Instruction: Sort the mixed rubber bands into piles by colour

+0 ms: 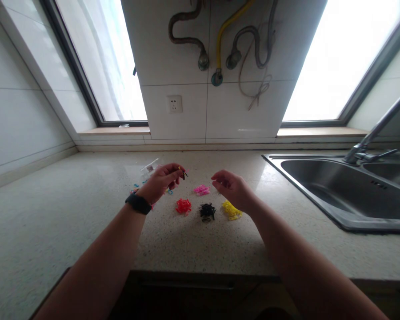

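Observation:
In my left hand (166, 178), thumb and forefinger pinch a few small rubber bands (184, 175), black with bits of yellow and pink. My right hand (231, 186) hovers at the right with curved fingers slightly apart, and nothing shows in it. Between the hands lies a pink pile of bands (202, 190). Nearer to me are a red pile (183, 206), a black pile (207, 212) and a yellow pile (232, 211), the last partly behind my right hand. Mixed coloured bands (135, 189) lie behind my left wrist, mostly hidden.
A clear plastic bag (150, 166) rests behind my left hand on the speckled countertop (96, 213). To the right is a steel sink (306, 200) with a faucet (363, 146). A tiled wall with a socket (174, 104) and hoses (220, 44) stands behind.

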`<act>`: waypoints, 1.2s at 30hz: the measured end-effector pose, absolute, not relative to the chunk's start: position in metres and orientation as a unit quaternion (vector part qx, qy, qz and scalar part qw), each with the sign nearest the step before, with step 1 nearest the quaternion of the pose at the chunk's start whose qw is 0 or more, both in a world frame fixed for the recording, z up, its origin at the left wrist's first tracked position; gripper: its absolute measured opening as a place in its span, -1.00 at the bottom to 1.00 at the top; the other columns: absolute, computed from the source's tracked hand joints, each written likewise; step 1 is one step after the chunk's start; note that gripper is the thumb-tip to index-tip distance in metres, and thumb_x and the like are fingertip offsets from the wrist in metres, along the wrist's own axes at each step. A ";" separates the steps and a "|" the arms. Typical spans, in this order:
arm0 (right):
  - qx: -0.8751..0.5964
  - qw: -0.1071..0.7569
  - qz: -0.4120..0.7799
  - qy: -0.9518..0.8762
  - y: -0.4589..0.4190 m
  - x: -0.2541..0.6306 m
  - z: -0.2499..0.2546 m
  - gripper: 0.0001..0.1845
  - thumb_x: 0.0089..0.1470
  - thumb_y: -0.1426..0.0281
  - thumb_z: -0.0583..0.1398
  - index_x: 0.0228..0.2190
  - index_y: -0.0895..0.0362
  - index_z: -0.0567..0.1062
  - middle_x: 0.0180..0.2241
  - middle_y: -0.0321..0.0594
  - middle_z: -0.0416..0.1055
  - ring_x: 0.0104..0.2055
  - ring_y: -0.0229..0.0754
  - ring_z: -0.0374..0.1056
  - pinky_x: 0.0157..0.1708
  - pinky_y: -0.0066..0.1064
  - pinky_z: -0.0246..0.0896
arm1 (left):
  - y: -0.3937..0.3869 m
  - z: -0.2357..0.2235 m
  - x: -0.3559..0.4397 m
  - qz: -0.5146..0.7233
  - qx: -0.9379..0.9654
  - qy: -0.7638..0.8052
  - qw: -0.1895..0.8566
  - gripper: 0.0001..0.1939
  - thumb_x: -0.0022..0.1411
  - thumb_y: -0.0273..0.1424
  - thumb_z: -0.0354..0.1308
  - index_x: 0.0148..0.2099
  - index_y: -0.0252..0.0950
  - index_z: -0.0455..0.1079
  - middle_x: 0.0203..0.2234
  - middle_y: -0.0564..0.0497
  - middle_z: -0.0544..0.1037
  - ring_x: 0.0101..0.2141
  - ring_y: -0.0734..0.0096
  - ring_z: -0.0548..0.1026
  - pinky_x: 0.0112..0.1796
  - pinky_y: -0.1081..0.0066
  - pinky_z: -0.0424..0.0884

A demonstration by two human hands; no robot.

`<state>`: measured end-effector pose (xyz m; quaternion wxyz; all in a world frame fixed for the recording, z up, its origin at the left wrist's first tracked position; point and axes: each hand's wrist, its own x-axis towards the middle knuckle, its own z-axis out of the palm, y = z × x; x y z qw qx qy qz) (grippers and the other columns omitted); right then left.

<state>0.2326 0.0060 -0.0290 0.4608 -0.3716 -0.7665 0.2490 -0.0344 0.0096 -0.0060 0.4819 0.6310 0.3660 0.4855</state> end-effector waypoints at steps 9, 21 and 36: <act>-0.340 0.469 0.305 -0.756 0.001 0.219 -0.031 -0.78 0.13 0.28 0.23 -0.19 0.11 0.48 -0.42 -0.30 0.40 -0.50 -0.33 0.18 -0.51 -0.46 0.12 | -0.002 -0.014 0.001 0.463 0.631 0.316 0.536 -0.76 0.21 -0.24 0.27 -0.18 -0.29 0.43 -0.41 0.05 0.48 -0.51 0.60 0.34 -0.54 0.56 0.25; -0.334 0.460 0.308 -0.762 -0.002 0.214 -0.029 -0.83 0.14 0.29 0.23 -0.31 0.14 0.54 -0.52 -0.32 0.39 -0.52 -0.33 0.16 -0.53 -0.47 0.07 | -0.005 -0.015 0.010 0.459 0.612 0.305 0.567 -0.77 0.18 -0.26 0.30 -0.19 -0.28 0.45 -0.42 0.06 0.48 -0.52 0.60 0.34 -0.53 0.57 0.27; -0.346 0.475 0.269 -0.763 -0.005 0.219 -0.023 -0.88 0.12 0.35 0.23 -0.37 0.15 0.50 -0.57 -0.39 0.27 -0.56 -0.36 0.06 -0.57 -0.47 -0.01 | -0.003 -0.019 0.008 0.462 0.627 0.307 0.547 -0.80 0.23 -0.29 0.26 -0.16 -0.28 0.44 -0.39 0.05 0.47 -0.48 0.56 0.36 -0.52 0.55 0.33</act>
